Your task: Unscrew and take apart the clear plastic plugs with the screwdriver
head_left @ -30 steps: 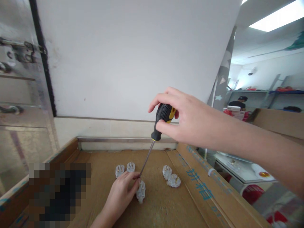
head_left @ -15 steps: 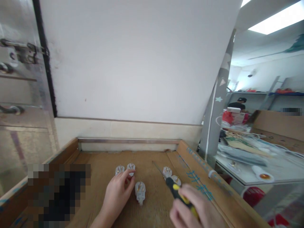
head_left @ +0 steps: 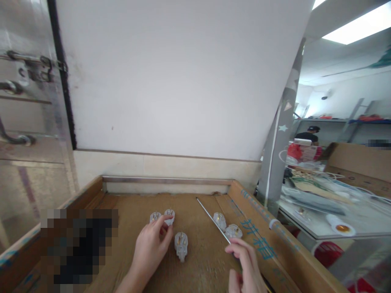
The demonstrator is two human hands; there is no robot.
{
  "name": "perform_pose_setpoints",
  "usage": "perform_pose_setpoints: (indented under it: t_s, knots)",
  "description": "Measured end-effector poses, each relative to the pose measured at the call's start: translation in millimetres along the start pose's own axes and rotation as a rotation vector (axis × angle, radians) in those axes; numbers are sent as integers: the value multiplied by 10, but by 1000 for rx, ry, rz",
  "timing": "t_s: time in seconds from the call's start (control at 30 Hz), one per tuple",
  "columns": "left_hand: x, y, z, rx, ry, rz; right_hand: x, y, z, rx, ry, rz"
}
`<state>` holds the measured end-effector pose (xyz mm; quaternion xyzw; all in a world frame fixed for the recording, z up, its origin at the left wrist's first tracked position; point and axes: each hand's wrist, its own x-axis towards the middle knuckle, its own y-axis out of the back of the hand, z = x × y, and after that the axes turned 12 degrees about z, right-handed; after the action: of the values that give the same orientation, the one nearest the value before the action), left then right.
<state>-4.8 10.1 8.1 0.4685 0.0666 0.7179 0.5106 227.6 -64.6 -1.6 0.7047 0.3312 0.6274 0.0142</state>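
Five would be too fine a count: several clear plugs with brass-coloured prongs lie on cardboard. My left hand (head_left: 151,246) is curled with its fingertips on one clear plug (head_left: 170,214); a second plug (head_left: 155,217) sits just behind its knuckles. Another plug (head_left: 181,245) lies between my two hands. My right hand (head_left: 248,262) curls loosely around the handle of a screwdriver (head_left: 212,217), whose black-and-yellow grip is mostly hidden. Its long metal shaft points forward and left, passing beside a plug (head_left: 219,220) and another plug (head_left: 233,231).
The cardboard-lined tray has raised wooden sides, its right side (head_left: 275,226) taped. A dark pixelated patch (head_left: 82,248) covers the left. Behind stands a white panel (head_left: 183,81). On the right, a cluttered white table (head_left: 320,232); a person (head_left: 308,136) is farther back.
My right hand has shifted right and back, its grip looser, and the screwdriver shaft now shows longer. The two right-hand plugs sit slightly farther right. My left hand has barely moved.
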Motion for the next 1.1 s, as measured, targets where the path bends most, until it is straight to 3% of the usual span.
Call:
perform_pose_setpoints:
  t_s: [0.07, 0.13, 0.23, 0.3, 0.4, 0.63, 1.1]
  knots:
    - [3, 16, 11, -3, 20, 5, 128, -138, -191, 85, -13, -78]
    - [9, 30, 15, -5, 39, 9, 240, -309, -416, 143, -58, -238]
    - [25, 46, 6, 1, 61, 36, 340, -553, -669, 178, -268, -474]
    - [36, 54, -8, -8, 73, 52, 360, -670, -731, 212, -379, -518]
    - [33, 63, -17, -82, 32, 2, 379, -754, -696, 265, -465, -481]
    - [-67, 44, 62, -201, -127, -244, 509, -765, -539, 338, -553, -388]
    - [-54, 32, 70, -74, -139, -234, 456, -751, -565, 401, -565, -360]
